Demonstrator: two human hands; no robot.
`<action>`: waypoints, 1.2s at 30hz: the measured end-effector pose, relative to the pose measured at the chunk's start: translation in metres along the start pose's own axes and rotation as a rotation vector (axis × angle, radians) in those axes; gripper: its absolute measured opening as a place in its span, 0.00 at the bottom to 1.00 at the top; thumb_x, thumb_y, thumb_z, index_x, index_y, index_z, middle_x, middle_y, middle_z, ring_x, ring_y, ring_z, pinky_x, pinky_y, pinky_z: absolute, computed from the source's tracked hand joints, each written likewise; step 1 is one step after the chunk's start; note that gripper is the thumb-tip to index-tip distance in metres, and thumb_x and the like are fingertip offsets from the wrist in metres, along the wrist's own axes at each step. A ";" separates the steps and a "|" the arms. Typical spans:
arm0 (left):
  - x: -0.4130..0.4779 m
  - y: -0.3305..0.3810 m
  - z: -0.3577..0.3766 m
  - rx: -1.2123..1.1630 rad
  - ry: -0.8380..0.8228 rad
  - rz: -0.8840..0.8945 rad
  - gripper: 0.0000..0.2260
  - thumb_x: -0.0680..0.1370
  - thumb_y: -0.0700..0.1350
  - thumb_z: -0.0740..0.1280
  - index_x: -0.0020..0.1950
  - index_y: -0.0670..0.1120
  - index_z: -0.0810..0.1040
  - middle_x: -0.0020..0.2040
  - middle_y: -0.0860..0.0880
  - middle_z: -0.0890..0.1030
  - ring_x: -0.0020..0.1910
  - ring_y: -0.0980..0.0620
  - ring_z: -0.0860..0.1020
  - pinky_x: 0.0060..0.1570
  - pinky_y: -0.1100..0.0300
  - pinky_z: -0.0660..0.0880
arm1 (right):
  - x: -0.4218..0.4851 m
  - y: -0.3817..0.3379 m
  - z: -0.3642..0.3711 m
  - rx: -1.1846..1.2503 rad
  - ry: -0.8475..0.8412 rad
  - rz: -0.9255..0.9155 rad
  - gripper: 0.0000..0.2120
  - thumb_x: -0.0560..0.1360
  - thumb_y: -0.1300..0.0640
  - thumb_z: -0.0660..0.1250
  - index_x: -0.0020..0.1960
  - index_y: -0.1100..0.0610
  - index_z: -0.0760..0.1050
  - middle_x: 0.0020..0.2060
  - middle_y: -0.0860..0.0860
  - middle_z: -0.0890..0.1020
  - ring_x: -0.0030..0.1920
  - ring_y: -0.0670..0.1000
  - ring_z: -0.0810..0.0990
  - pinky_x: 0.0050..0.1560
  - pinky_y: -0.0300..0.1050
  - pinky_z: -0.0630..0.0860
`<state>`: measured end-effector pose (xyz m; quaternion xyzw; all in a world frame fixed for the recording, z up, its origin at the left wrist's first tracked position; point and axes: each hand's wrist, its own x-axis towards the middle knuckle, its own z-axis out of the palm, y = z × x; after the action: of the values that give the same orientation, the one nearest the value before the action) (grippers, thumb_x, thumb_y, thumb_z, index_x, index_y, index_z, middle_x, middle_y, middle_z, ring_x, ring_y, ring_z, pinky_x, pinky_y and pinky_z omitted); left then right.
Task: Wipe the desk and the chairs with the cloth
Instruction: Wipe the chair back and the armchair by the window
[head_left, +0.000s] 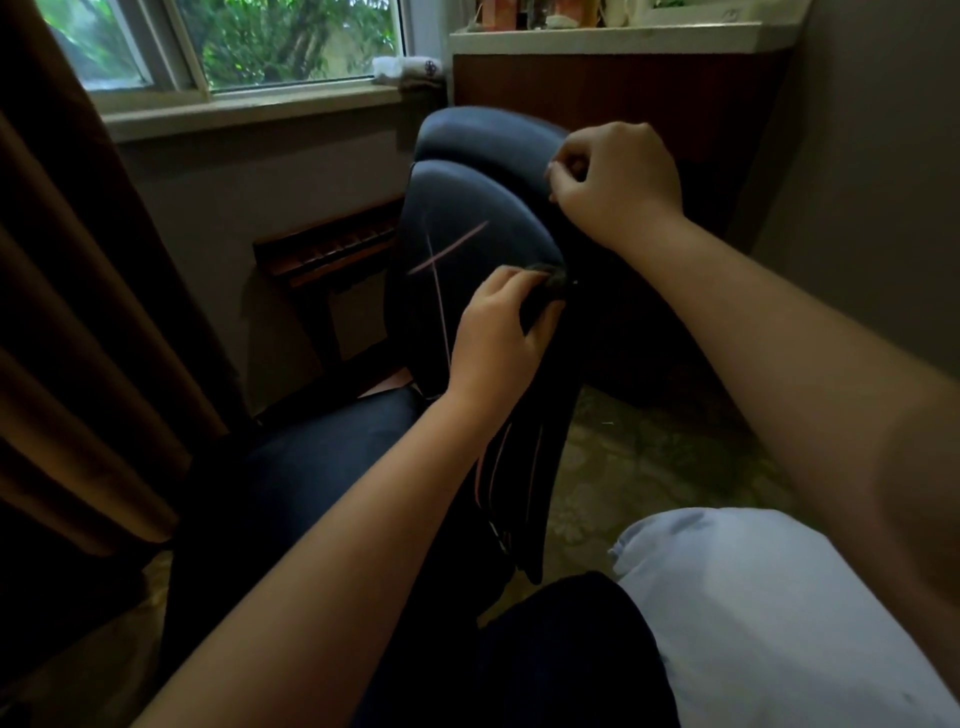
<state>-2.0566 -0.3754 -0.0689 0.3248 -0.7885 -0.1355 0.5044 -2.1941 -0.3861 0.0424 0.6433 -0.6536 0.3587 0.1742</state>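
Gripped in left hand: dark cloth, held against right edge of blue chair back; right hand clenched, apparently pinching its upper edge.

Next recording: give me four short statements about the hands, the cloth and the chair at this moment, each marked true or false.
1. The left hand holds a dark cloth against the chair back. True.
2. The right hand lies flat on the windowsill. False: its fingers are curled, up by the chair back's top edge.
3. Green foliage shows through the window. True.
4. The chair back is bright red. False: it is dark blue with thin pinkish lines.
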 end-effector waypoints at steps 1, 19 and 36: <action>-0.010 -0.005 0.001 0.013 -0.022 -0.006 0.13 0.76 0.42 0.70 0.60 0.41 0.80 0.55 0.48 0.79 0.55 0.51 0.77 0.57 0.57 0.76 | 0.000 0.001 0.000 0.006 -0.001 0.001 0.10 0.79 0.53 0.63 0.53 0.54 0.82 0.48 0.52 0.83 0.42 0.46 0.75 0.34 0.33 0.62; -0.021 -0.010 0.004 0.097 -0.061 -0.052 0.14 0.75 0.43 0.70 0.60 0.42 0.79 0.53 0.47 0.79 0.53 0.48 0.77 0.52 0.52 0.77 | -0.006 0.000 0.003 -0.027 0.018 -0.011 0.11 0.80 0.53 0.61 0.54 0.55 0.80 0.47 0.53 0.83 0.46 0.51 0.80 0.42 0.41 0.69; 0.021 0.024 -0.004 0.049 0.009 0.052 0.12 0.78 0.43 0.67 0.59 0.41 0.80 0.53 0.46 0.81 0.52 0.49 0.78 0.53 0.55 0.76 | -0.013 -0.009 -0.002 -0.065 0.032 -0.005 0.12 0.79 0.53 0.61 0.52 0.55 0.81 0.45 0.53 0.83 0.46 0.53 0.81 0.41 0.40 0.66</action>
<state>-2.0675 -0.3705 -0.0396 0.3169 -0.7976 -0.1014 0.5032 -2.1844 -0.3746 0.0376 0.6330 -0.6606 0.3470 0.2062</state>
